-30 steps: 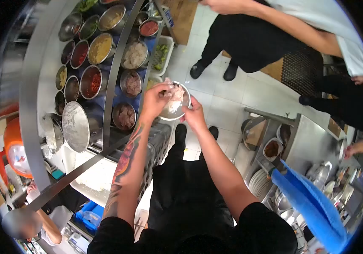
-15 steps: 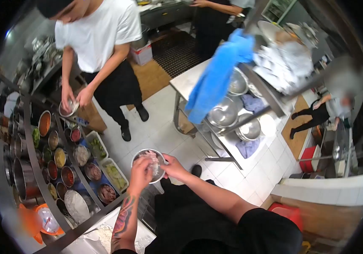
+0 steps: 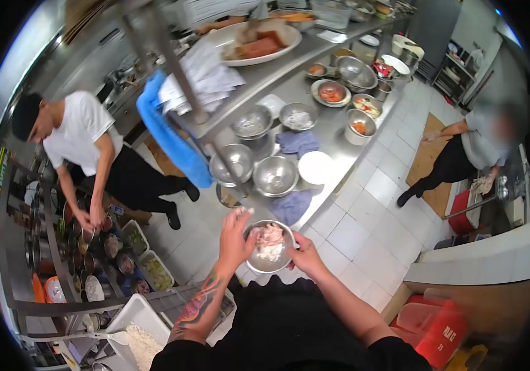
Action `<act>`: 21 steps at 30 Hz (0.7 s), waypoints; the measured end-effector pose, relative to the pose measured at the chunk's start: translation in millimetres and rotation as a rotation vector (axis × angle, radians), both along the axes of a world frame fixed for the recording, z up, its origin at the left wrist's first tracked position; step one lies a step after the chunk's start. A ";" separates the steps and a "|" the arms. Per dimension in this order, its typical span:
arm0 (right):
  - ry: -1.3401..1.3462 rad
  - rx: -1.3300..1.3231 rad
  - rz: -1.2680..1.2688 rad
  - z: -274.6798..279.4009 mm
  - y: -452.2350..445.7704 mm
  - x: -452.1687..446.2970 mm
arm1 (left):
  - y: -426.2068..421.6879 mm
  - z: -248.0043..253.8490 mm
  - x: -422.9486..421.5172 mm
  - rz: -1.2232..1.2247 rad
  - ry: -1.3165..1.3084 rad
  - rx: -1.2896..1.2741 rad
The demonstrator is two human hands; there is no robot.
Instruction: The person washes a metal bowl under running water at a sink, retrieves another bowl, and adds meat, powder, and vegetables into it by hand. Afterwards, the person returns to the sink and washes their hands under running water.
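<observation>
Head view. The metal bowl (image 3: 284, 240) is held in the air between the two hands, in front of the wearer's dark clothing and near the corner of the worktop (image 3: 330, 193). The right hand (image 3: 306, 255) has its grip clamped on the bowl's side at the rim, an arrangement that probably keeps the mouth facing up and the contents in place. Inside lie pale pink pieces, apparently raw meat (image 3: 269, 233), beside a white mass (image 3: 270, 252). The left hand (image 3: 238, 238) is at the opposite rim, its grip apart, fingers raised and whitened at the tips; whether the thumb touches the rim cannot be told. With one hand bearing the bowl, this one is seemingly left free for the contents. Steel bowls (image 3: 275, 176) stand close together on the worktop, presumably for easy reach. At lower left, a white tub (image 3: 118, 320) contains white powder (image 3: 142, 346).
</observation>
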State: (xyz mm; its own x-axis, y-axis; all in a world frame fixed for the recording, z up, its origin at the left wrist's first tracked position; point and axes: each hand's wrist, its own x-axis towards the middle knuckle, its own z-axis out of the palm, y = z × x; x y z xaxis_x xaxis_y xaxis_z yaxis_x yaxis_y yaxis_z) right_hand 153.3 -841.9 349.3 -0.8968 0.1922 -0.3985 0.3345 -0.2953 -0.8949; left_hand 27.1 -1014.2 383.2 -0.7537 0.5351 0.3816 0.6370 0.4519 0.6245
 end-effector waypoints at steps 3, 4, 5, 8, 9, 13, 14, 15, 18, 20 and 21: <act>-0.009 0.051 -0.095 9.9 66.8 29.1 | 75.5 -4.6 -4.0 -0.066 0.098 0.047; 0.004 0.061 -0.156 14.2 86.1 36.0 | 98.9 -4.9 -2.1 -0.130 0.060 0.011; 0.018 0.069 -0.219 17.3 104.4 42.4 | 123.1 -4.6 0.0 -0.197 0.026 -0.028; 0.019 0.027 -0.300 21.7 157.1 50.7 | 196.4 -2.6 -2.5 -0.270 0.108 0.015; 0.036 0.019 -0.336 18.6 173.5 50.6 | 219.0 -2.9 -5.8 -0.283 0.119 0.018; 0.049 -0.027 -0.501 10.1 242.1 41.8 | 313.0 -4.3 -24.7 -0.347 0.196 0.080; 0.057 -0.010 -0.547 8.8 260.3 40.2 | 338.7 -1.4 -24.8 -0.391 0.235 0.089; 0.042 -0.025 -0.566 -3.1 281.5 40.6 | 363.4 1.8 -21.7 -0.472 0.257 0.078; 0.081 -0.015 -0.615 -26.5 346.0 49.9 | 437.2 -10.5 -10.9 -0.764 0.154 0.132; -0.026 0.108 -0.740 -27.2 387.9 45.2 | 484.8 -36.4 -2.8 -0.707 -0.120 0.195; -0.083 0.126 -0.806 -23.6 403.7 41.5 | 507.9 -42.2 -1.4 -0.675 -0.264 0.216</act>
State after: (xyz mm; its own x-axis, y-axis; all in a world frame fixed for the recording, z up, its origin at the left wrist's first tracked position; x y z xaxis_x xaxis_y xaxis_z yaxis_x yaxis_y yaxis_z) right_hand 194.8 -438.2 325.7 -0.4330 0.8128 -0.3897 0.1291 -0.3719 -0.9192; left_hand 25.7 -506.3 341.0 -0.3693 0.8470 0.3823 0.5490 -0.1330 0.8252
